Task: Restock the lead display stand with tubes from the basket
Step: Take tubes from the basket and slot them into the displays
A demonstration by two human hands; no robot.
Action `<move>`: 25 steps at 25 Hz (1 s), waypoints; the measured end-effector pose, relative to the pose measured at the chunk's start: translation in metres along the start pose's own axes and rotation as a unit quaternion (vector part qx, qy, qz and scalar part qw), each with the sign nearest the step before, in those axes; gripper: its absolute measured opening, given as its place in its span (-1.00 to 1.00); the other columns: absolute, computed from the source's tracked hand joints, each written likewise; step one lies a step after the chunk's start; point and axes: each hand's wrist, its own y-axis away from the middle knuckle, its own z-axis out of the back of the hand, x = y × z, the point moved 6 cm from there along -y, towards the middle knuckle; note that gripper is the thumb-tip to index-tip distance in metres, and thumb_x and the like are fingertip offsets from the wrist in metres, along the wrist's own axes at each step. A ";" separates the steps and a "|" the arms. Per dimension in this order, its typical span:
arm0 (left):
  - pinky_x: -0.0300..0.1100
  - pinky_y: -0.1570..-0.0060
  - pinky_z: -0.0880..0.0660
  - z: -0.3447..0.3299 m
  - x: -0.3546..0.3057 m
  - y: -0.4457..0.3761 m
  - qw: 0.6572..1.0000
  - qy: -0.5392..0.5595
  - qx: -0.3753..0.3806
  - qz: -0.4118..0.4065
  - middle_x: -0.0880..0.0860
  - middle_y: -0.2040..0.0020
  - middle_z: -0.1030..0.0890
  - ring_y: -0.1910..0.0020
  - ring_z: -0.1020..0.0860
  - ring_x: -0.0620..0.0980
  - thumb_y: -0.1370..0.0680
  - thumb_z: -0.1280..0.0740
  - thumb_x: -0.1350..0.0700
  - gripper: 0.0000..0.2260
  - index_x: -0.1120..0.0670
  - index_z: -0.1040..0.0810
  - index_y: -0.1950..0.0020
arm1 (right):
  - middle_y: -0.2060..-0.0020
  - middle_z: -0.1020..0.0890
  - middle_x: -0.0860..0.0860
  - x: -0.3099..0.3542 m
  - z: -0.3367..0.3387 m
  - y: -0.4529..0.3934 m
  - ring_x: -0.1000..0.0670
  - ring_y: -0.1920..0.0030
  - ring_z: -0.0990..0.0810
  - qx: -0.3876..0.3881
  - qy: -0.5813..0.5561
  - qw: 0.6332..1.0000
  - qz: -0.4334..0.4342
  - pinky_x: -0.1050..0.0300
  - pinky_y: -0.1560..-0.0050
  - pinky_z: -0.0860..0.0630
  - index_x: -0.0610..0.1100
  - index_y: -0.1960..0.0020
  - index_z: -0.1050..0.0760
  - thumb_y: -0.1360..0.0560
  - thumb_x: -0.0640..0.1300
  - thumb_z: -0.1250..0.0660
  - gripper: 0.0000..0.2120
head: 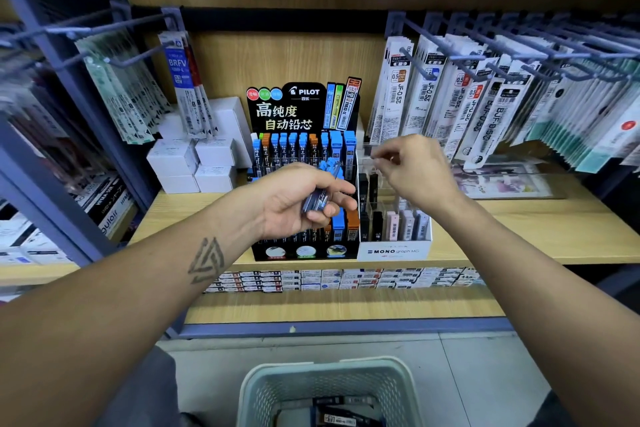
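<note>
Just behind the left hand (304,198), on the wooden shelf (519,229), stands the black lead display stand (304,135), its rows of blue- and orange-capped tubes partly hidden by that hand. Left hand's fingers are curled round a small bunch of lead tubes (317,199), dark bodies w/ blue caps poking up past the knuckles toward the stand's middle rows. Right hand (415,166) hangs just to the right of it, over the white MONO display box (394,250) next door; thumb and fingertips look pinched together, but whether there's a tube between them I can't tell, too blurred. Basket (325,392) sits on the floor well below both hands, near the person's legs, w/ a few dark packs left inside. Step in hand, by my read: feeding tubes from the held bunch into the stand, one at a time. Next move prob. calls for the right hand to draw a single tube from the left hand's bunch, match cap colour/grade to a row w/ a free slot, then drop it in upright w/o knocking neighbours. More trips down to the basket likely after this bunch.
</note>
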 end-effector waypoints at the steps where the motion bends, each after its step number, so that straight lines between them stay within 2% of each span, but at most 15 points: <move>1: -0.33 0.56 -0.30 -0.002 0.000 0.002 1.000 0.005 0.009 0.001 0.24 0.14 -0.65 0.42 -0.45 -0.06 -0.62 -0.21 0.32 -0.76 0.36 -0.51 -0.25 | 0.11 -0.74 0.04 0.003 -0.001 0.001 0.00 0.07 -0.70 0.022 -0.131 0.990 -0.040 0.02 -0.06 -0.62 -0.04 -0.02 -0.70 -0.52 -0.15 -0.45 -0.90; 3: -0.29 0.48 -0.44 -0.006 0.001 0.005 1.000 0.008 0.029 0.004 0.25 0.08 -0.67 0.33 -0.56 -0.01 -0.65 -0.22 0.29 -0.75 0.33 -0.49 -0.31 | 0.16 -0.74 0.01 0.016 -0.009 0.009 0.05 0.17 -0.69 0.094 -0.336 0.932 -0.102 0.18 0.12 -0.60 -0.09 -0.02 -0.69 -0.50 -0.20 -0.48 -0.89; 4: -0.24 0.41 -0.52 -0.008 0.002 0.007 0.999 0.006 0.040 0.008 0.26 0.03 -0.68 0.27 -0.60 0.03 -0.66 -0.22 0.26 -0.74 0.30 -0.49 -0.32 | 0.19 -0.73 0.00 0.023 -0.013 0.013 0.07 0.23 -0.67 0.122 -0.380 0.911 -0.103 0.22 0.18 -0.57 -0.13 -0.03 -0.68 -0.50 -0.23 -0.47 -0.88; 6: -0.15 0.29 -0.60 -0.012 0.004 0.010 0.998 0.003 0.057 0.016 0.25 -0.07 -0.68 0.17 -0.64 0.09 -0.67 -0.23 0.20 -0.75 0.24 -0.51 -0.32 | 0.28 -0.71 -0.03 0.031 -0.015 0.018 0.08 0.32 -0.64 0.142 -0.415 0.894 -0.089 0.24 0.24 -0.56 -0.22 0.00 -0.67 -0.48 -0.31 -0.46 -0.90; 9: -0.14 0.27 -0.62 -0.011 0.005 0.010 0.998 0.018 0.052 0.014 0.28 -0.08 -0.67 0.15 -0.65 0.12 -0.67 -0.24 0.19 -0.74 0.25 -0.51 -0.32 | 0.29 -0.70 -0.07 0.023 -0.010 0.015 0.08 0.33 -0.64 0.111 -0.425 0.892 -0.103 0.24 0.23 -0.57 -0.31 0.01 -0.67 -0.45 -0.38 -0.47 -0.87; 12: -0.21 0.35 -0.60 -0.006 0.003 0.007 0.999 0.019 0.025 -0.006 0.30 -0.02 -0.68 0.21 -0.66 0.08 -0.65 -0.27 0.24 -0.77 0.31 -0.53 -0.27 | 0.30 -0.68 -0.11 0.017 -0.008 0.012 0.05 0.34 -0.63 0.109 -0.446 0.879 -0.127 0.25 0.26 -0.59 -0.30 0.03 -0.65 -0.44 -0.42 -0.45 -0.88; 16: -0.30 0.52 -0.46 -0.003 0.001 0.006 1.000 0.004 -0.007 -0.020 0.27 0.07 -0.69 0.37 -0.58 0.00 -0.64 -0.29 0.24 -0.77 0.33 -0.55 -0.24 | 0.24 -0.70 -0.14 0.014 -0.009 0.013 -0.03 0.22 -0.67 0.141 -0.493 0.847 -0.139 0.21 0.13 -0.64 -0.28 -0.01 -0.65 -0.45 -0.47 -0.40 -0.81; 18: -0.31 0.52 -0.46 -0.002 0.000 0.007 1.000 0.008 -0.006 -0.019 0.27 0.07 -0.68 0.38 -0.58 0.00 -0.64 -0.28 0.22 -0.77 0.33 -0.55 -0.23 | 0.21 -0.70 -0.16 0.015 -0.008 0.013 -0.05 0.18 -0.68 0.152 -0.503 0.841 -0.128 0.21 0.12 -0.63 -0.29 -0.04 -0.65 -0.44 -0.48 -0.41 -0.78; 21: -0.32 0.54 -0.43 0.003 -0.002 0.009 1.000 0.004 -0.008 -0.024 0.28 0.07 -0.67 0.40 -0.56 -0.03 -0.64 -0.29 0.23 -0.78 0.34 -0.55 -0.22 | 0.23 -0.70 -0.17 0.014 -0.006 0.012 -0.08 0.18 -0.69 0.135 -0.502 0.846 -0.118 0.17 0.12 -0.63 -0.28 0.01 -0.66 -0.42 -0.49 -0.42 -0.79; 25: -0.33 0.64 -0.20 0.031 -0.008 0.012 0.996 -0.007 -0.070 -0.057 0.23 0.20 -0.64 0.54 -0.37 -0.11 -0.61 -0.32 0.29 -0.91 0.32 -0.54 -0.04 | 0.19 -0.71 -0.23 0.025 -0.012 0.016 -0.10 0.15 -0.70 0.156 -0.425 0.887 -0.096 0.08 0.04 -0.64 -0.31 0.03 -0.65 -0.43 -0.46 -0.44 -0.86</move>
